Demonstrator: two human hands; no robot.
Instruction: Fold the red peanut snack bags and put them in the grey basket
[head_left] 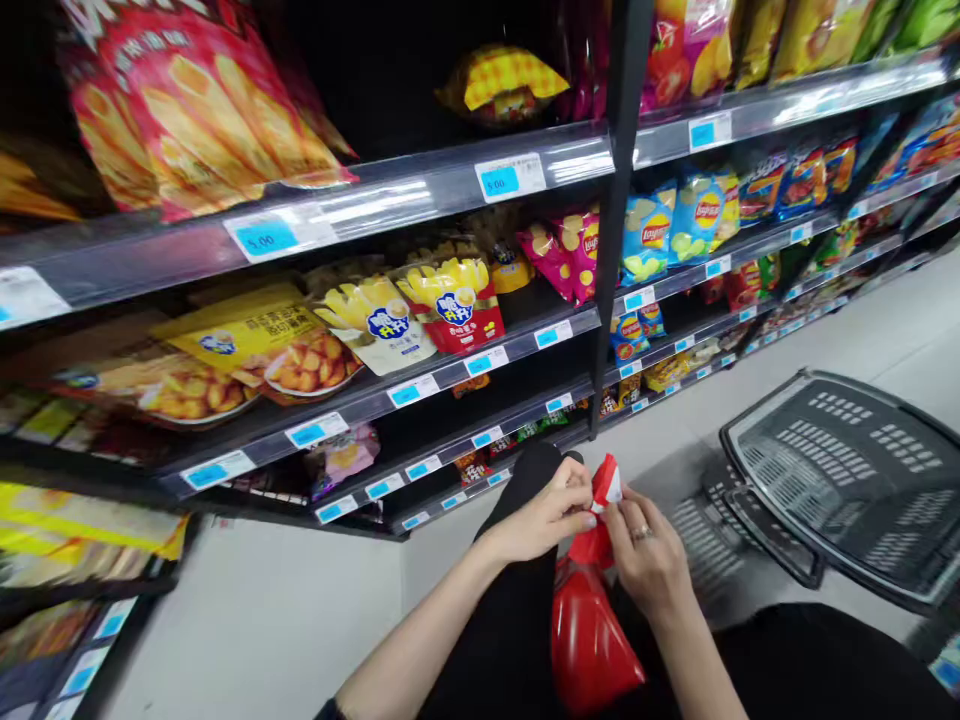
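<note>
I have the red bag [596, 650] directly below both hands, its long axis running from the fingertips back toward the body, its gathered top between them. Neither hand is nearer: my left hand [551, 512] pinches the top narrowly from the left, my right hand [651, 560] grips it from the right, thumb and fingers closed on the red film. The left fingers hide part of that edge — I can't tell whether it is open. A dark-clad leg [491, 610] lies under the left forearm. Right of the right hand, apart from it, sits the black basket [757, 372]. Beyond the left hand are small packets [472, 468] on a low shelf — and, farther up-left, a red pouch [469, 325].
</note>
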